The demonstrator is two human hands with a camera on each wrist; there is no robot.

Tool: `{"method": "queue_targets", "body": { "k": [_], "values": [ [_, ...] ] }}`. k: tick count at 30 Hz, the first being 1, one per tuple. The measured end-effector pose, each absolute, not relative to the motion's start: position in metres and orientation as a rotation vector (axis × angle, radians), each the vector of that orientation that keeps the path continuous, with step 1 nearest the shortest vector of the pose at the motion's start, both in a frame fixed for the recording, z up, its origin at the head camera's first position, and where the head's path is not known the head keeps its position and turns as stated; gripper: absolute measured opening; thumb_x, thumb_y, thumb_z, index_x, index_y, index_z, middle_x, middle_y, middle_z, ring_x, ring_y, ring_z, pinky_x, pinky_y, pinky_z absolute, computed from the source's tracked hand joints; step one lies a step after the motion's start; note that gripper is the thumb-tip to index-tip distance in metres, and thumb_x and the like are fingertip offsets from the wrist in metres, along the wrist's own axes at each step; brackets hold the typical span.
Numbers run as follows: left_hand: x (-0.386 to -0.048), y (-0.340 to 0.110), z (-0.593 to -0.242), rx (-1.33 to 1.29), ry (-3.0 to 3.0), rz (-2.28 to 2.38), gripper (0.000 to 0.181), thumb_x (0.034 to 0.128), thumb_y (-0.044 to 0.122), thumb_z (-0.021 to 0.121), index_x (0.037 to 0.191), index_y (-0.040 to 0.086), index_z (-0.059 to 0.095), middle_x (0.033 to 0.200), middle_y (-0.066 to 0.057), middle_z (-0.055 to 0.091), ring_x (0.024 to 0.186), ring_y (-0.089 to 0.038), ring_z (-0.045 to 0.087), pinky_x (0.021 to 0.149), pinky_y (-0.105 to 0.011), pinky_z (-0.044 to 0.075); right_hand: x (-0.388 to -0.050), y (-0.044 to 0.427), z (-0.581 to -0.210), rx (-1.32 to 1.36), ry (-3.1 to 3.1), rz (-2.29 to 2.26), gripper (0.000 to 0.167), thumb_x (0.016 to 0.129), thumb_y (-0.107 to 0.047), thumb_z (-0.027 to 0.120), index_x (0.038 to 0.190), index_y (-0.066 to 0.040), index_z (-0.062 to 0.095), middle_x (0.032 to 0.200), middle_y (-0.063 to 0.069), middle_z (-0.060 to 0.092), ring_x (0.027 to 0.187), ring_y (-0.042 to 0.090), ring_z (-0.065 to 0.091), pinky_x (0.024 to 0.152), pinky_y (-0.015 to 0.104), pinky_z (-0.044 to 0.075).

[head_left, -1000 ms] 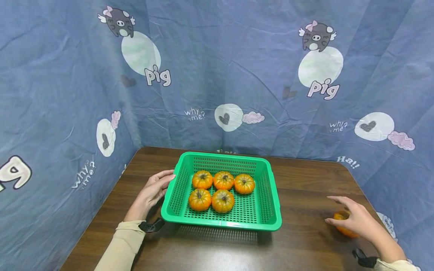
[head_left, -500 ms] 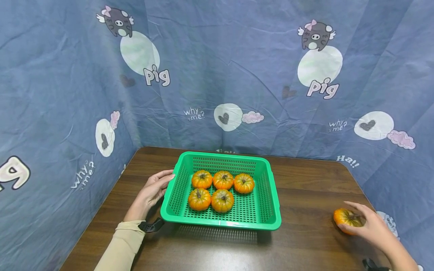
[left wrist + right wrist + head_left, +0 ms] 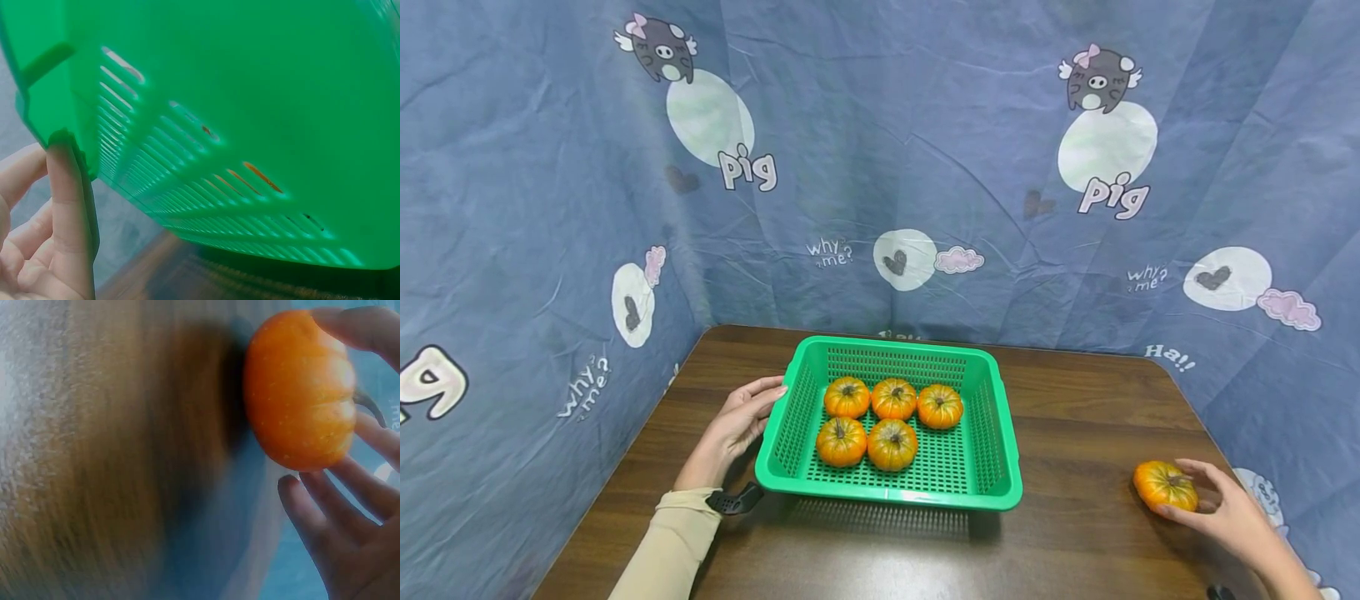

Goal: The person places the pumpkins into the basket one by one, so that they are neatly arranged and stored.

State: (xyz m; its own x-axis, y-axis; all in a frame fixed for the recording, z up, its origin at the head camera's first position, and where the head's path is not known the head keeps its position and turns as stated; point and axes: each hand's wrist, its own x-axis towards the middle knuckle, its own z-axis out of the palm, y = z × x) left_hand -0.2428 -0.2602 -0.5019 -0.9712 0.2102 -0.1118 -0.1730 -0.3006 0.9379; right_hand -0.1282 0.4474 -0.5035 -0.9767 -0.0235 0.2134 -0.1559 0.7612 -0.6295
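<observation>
In the head view my left hand (image 3: 747, 417) holds the left rim of a green plastic basket (image 3: 887, 493). The left wrist view shows a finger (image 3: 70, 212) pressed along that rim, other fingers behind it. Several small orange pumpkins, one of them the front-left pumpkin (image 3: 841, 443), sit inside in two rows. At the right of the table my right hand (image 3: 1221, 510) grips a single pumpkin (image 3: 1163, 487) from its right side. In the right wrist view one digit lies at the top of this pumpkin (image 3: 300, 394), with fingers below; whether it is off the table cannot be told.
A dark brown wooden table (image 3: 1075, 433) carries everything. Bare wood lies between the basket and the right hand. A blue printed cloth (image 3: 925, 167) hangs behind the table and along its sides.
My right hand has moved back from over the lone pumpkin and taken hold of it; the pumpkin has shifted slightly left. The left hand and the basket stay put.
</observation>
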Motion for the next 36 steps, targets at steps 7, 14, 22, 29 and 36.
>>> {"method": "queue_targets", "body": {
  "k": [7,14,22,29,36],
  "values": [
    [-0.2424,-0.2599,-0.5019,0.043,1.695,2.359,0.02,0.1067,0.007,0.057,0.124,0.015,0.063,0.103,0.006,0.077,0.091,-0.006,0.077,0.078,-0.023,0.065,-0.126,0.4479,-0.509,0.11,-2.753,1.043,0.067,0.076,-0.01,0.092,0.129,0.009,0.056,0.105,-0.049,0.039,0.091,-0.025,0.048,0.069,-0.001,0.048],
    [-0.2424,-0.2597,-0.5018,0.044,1.697,2.357,0.019,0.1071,0.007,0.056,0.123,0.016,0.063,0.101,0.006,0.078,0.089,-0.006,0.077,0.075,-0.022,0.065,-0.1267,0.448,-0.508,0.062,-2.809,1.0,0.068,0.079,-0.014,0.091,0.132,0.007,0.054,0.116,0.001,0.068,0.092,-0.027,0.044,0.069,-0.001,0.047],
    [-0.2429,-0.2605,-0.503,0.082,1.673,2.364,0.02,0.1075,0.005,0.054,0.122,0.016,0.063,0.1,0.006,0.078,0.088,-0.006,0.076,0.075,-0.022,0.065,-0.1284,0.4481,-0.5059,0.032,-2.856,0.943,0.071,0.081,-0.022,0.091,0.134,0.007,0.053,0.126,0.039,0.059,0.093,-0.029,0.037,0.069,-0.001,0.044],
    [-0.2433,-0.2603,-0.503,0.08,1.671,2.368,0.02,0.1074,0.005,0.054,0.122,0.016,0.063,0.1,0.006,0.078,0.088,-0.006,0.077,0.075,-0.022,0.065,-0.1276,0.4471,-0.5048,0.021,-2.875,0.937,0.072,0.082,-0.027,0.09,0.135,0.005,0.053,0.126,0.037,0.06,0.092,-0.03,0.036,0.068,0.0,0.043],
    [-0.2429,-0.2603,-0.5021,0.067,1.655,2.376,0.02,0.1073,0.004,0.054,0.12,0.016,0.065,0.101,0.005,0.078,0.089,-0.006,0.077,0.076,-0.023,0.065,-0.1285,0.4447,-0.5021,0.003,-2.895,0.907,0.072,0.081,-0.029,0.091,0.134,0.003,0.056,0.128,0.035,0.061,0.09,-0.029,0.037,0.067,0.008,0.048]
  ]
}}
